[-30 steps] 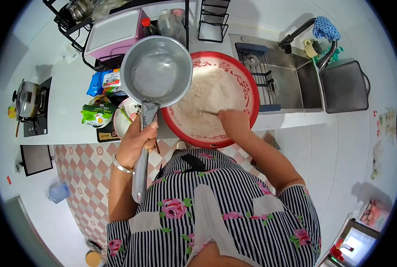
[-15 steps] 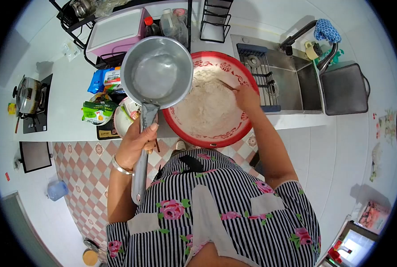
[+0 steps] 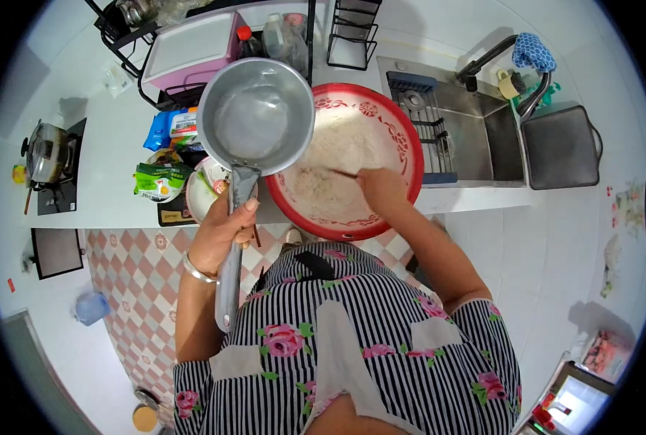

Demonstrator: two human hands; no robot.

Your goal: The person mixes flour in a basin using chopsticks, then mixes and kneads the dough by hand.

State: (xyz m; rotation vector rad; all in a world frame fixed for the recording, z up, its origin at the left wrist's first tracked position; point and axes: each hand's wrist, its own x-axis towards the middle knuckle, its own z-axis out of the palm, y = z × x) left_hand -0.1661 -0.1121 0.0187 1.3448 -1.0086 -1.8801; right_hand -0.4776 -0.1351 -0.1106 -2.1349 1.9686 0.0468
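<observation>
On the worktop [image 3: 113, 174], 1 red-rimmed basin [image 3: 414, 156] with red patterning inside is seen holding pale, unevenly clumped flour [image 3: 344, 145]. Chopsticks [image 3: 341, 172] are gripped in the right hand [image 3: 382, 190], tips in the flour; 1 grey metal ladle [image 3: 256, 116] is held by its handle in the left hand [image 3: 223, 230].
</observation>
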